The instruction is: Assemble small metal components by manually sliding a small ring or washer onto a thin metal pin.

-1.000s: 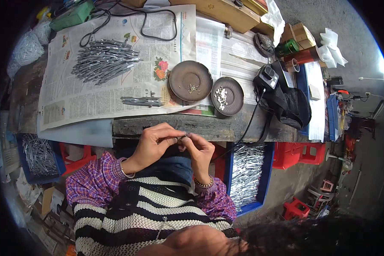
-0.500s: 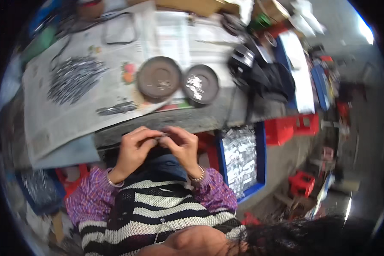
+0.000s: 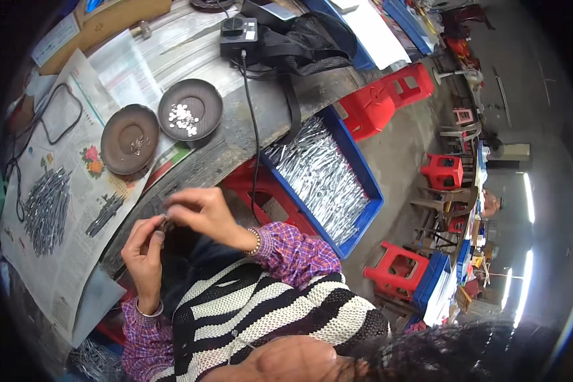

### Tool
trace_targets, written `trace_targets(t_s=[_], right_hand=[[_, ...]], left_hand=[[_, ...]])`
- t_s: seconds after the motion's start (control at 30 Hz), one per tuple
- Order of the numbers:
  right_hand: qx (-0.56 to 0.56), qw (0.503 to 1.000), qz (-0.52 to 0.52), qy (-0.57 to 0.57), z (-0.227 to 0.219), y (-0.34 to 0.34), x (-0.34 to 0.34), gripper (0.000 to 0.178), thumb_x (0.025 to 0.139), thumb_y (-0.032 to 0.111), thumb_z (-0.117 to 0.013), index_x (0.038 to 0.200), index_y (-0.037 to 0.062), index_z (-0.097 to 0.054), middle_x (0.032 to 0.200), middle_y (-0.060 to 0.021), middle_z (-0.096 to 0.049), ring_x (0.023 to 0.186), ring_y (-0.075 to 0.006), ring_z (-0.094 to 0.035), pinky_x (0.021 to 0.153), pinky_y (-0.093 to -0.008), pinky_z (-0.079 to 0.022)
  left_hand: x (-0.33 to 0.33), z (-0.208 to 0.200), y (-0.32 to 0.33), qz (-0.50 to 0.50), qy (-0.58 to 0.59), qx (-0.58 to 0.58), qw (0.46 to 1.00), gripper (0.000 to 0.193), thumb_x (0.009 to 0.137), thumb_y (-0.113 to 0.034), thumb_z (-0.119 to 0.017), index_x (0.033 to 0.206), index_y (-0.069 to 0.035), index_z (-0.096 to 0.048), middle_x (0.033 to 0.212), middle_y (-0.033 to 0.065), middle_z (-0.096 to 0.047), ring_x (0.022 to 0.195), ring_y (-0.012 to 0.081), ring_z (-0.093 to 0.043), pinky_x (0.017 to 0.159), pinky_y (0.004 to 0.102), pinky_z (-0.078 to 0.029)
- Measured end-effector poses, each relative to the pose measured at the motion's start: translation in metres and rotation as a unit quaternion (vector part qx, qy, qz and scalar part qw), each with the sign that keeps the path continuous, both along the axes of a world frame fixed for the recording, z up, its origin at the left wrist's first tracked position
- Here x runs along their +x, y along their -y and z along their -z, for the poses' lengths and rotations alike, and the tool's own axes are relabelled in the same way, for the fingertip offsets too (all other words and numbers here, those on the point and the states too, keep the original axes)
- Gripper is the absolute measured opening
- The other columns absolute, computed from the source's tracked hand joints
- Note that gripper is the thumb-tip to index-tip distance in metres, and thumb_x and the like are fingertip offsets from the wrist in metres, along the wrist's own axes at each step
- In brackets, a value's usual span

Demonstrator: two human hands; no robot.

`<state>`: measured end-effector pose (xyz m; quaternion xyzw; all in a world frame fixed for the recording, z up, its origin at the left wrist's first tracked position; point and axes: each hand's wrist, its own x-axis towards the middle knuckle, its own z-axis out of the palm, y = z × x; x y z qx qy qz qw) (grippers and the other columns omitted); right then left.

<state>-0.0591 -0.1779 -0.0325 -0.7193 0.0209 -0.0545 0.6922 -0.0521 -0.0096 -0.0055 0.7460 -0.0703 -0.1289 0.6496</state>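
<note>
Over my lap, just off the bench's near edge, my left hand (image 3: 145, 251) pinches a small dark piece between thumb and fingertips, too small to name. My right hand (image 3: 204, 215) meets it from the right, its fingers bent together against the left fingertips and partly blurred. Beyond them a brown round dish (image 3: 111, 137) holds a few tiny thin metal bits (image 3: 139, 146). Touching it, a darker dish (image 3: 209, 105) carries small shiny discs (image 3: 183, 120). Slim dark metal pieces (image 3: 48, 213) lie heaped on newspaper, with a smaller bunch (image 3: 105, 214) nearer me.
A blue crate (image 3: 374, 207) full of slim silvery pieces (image 3: 321, 181) stands right of me, by red stools (image 3: 369, 114). A black box (image 3: 239, 35) with a hanging cable (image 3: 254, 127) and a black mesh bag (image 3: 318, 41) sit on the bench (image 3: 235, 149). Newspaper (image 3: 60, 280) covers its left.
The view has swung to the right, so bench and dishes appear farther left. My hands stay together; the right now sits higher over the left fingertips.
</note>
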Motion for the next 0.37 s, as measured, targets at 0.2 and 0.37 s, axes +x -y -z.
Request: trace_targets(t_s=[0.2,0.37], right_hand=[[-0.06,0.997,-0.016,0.047,0.002,0.003,-0.009,0.014,0.075,0.007,-0.072,0.083,-0.0029,-0.066,0.069,-0.0046,-0.063,0.058,-0.0057,-0.055,0.05,-0.0214,-0.042],[-0.035,0.999,0.028,0.002,0.008,0.019,-0.011,0.013,0.077,0.009,-0.072,0.087,0.0007,-0.069,0.071,-0.0051,-0.064,0.062,-0.0075,-0.06,0.054,-0.0218,-0.048]], left_hand=[[-0.002,0.004,0.0,0.014,0.001,-0.014,1.0,0.02,0.084,0.007,-0.055,0.101,0.003,-0.064,0.089,0.0026,-0.057,0.071,0.0071,-0.049,0.06,0.0187,-0.039],[-0.005,0.002,-0.002,0.012,-0.011,-0.004,1.0,0.02,0.085,0.004,-0.056,0.102,0.001,-0.065,0.092,0.0033,-0.057,0.071,0.0081,-0.049,0.062,0.0198,-0.04]])
